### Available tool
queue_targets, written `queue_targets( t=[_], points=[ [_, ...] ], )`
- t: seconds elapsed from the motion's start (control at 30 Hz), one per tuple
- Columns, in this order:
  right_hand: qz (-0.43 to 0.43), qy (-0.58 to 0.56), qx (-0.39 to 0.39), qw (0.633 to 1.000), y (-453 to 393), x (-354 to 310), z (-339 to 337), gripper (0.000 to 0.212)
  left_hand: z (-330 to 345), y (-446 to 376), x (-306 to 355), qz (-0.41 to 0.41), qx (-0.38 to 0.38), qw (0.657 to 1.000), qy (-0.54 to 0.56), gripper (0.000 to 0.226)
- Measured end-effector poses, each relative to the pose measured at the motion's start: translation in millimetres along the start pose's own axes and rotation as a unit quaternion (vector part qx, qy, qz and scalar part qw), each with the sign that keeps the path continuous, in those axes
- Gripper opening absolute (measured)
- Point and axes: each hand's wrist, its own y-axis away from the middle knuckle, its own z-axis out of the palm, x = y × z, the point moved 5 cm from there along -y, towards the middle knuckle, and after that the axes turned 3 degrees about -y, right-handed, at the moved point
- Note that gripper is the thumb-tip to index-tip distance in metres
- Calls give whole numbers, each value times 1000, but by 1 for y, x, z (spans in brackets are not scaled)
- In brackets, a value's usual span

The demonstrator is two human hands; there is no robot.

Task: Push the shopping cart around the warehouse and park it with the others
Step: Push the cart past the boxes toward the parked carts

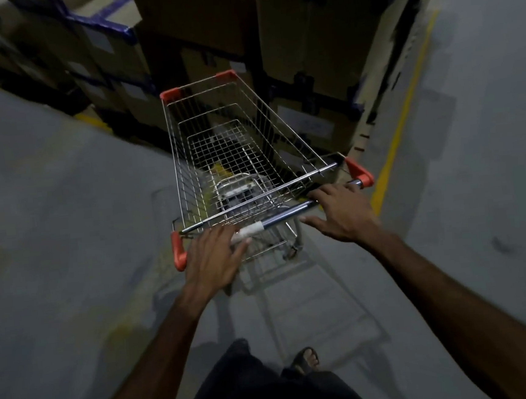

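Down at the bottom of the frame, dark trousers and a sandalled foot (306, 359) stand on the grey floor (51, 233). Above them two bare forearms reach up to the cart's handle bar (281, 218), which runs slanted across the middle. The left hand (214, 261) lies over the bar's left end, fingers curled round it beside an orange end cap (178, 251). The right hand (341, 213) grips the right end, fingers wrapped over the bar and thumb spread out below it. The shopping cart (234, 144), a wire basket with orange corners, fills the centre of the frame. Its nose points at stacked cardboard boxes (320, 35) across the top. A yellow floor line (403, 113) runs up the right side.
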Motion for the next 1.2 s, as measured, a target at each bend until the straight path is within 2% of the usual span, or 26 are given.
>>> queue_targets(
  t=[0.23,0.4,0.53,0.67,0.93,1.2],
  points=[
    [-7,35,-14,999,-18,12,-3,92,-14,-12,1,-1,-11,999,-46,61],
    [-14,35,-28,999,-12,-10,-6,77,-18,-12,-15,18,-35,996,-74,74],
    [20,35,-3,999,4,-27,7,85,-22,-1,-34,41,-69,991,-106,76],
    [52,46,-10,998,27,-43,19,93,-16,10,-53,62,-81,989,-103,80],
    [152,34,-27,987,89,-77,37,92,-13,34,-67,154,-89,980,-93,80],
    [243,19,-16,970,161,-122,52,99,-18,55,-71,239,-120,955,-131,86]
  ],
)
